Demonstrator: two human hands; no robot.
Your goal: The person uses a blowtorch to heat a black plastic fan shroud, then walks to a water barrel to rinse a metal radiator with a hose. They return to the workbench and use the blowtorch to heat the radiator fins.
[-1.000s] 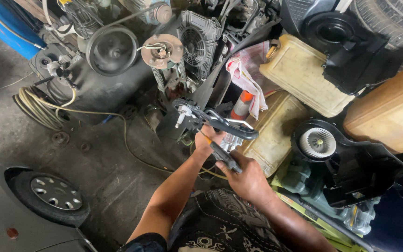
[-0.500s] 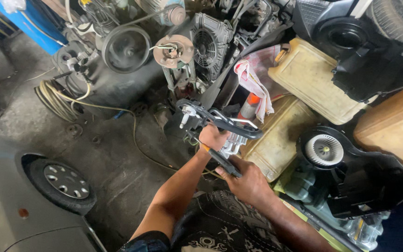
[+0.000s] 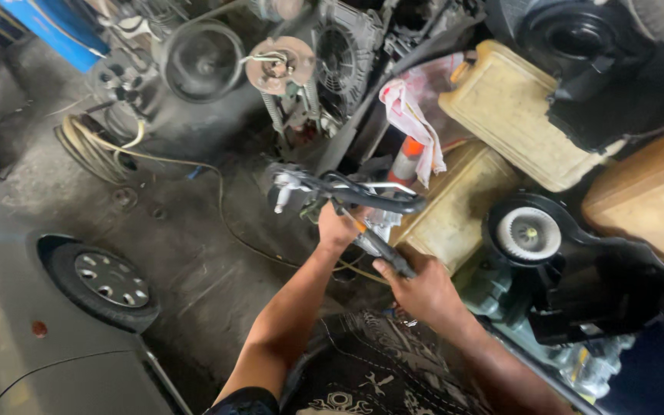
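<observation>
At the centre of the frame, a person's left hand [image 3: 337,228] grips a dark metal assembly with black hoses [image 3: 347,192], fingers curled shut around its underside, holding it up above the oil-stained concrete floor [image 3: 194,253]. Just below and to the right, the right hand [image 3: 420,288] is closed around the dark handle of a hand tool [image 3: 384,250] whose tip reaches up to the assembly. Right of the hands stand yellowed plastic jerrycans [image 3: 501,107], with a pink-and-white rag [image 3: 413,115] draped at upper centre and a black blower housing with a white fan wheel [image 3: 528,233] at centre right. Engine parts with a large pulley [image 3: 201,58] crowd the upper left, beside a coiled hose [image 3: 90,150]. A grey car's wheel [image 3: 105,280] fills the lower left.
</observation>
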